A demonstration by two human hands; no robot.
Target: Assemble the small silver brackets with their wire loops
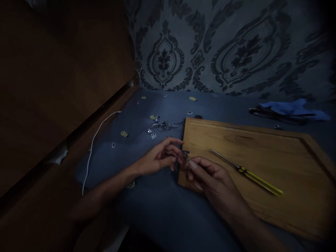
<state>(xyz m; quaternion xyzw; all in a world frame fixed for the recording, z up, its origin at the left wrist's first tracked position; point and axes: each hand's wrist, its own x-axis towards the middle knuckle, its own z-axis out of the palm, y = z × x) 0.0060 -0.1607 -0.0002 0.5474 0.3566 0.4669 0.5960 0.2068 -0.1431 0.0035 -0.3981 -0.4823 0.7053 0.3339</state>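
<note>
My right hand (210,175) pinches a small metal piece (185,153) between thumb and fingertips, over the left edge of a wooden board (236,140). Its flat top shows, but the dim light and my fingers hide its exact kind. My left hand (164,154) is beside it with fingers apart and loosely bent, the fingertips close to the piece; whether they touch it I cannot tell. On the board, right of my hands, lies a screwdriver (246,171) with a yellow and black handle, its shaft pointing up and left.
Beyond my left hand, a heap of small metal fittings (162,126) lies on the blue patterned cloth (147,210). A white cable (91,147) runs along the left. Glasses (280,116) and a blue cloth (296,106) lie behind the board. A wooden panel (65,70) rises at left.
</note>
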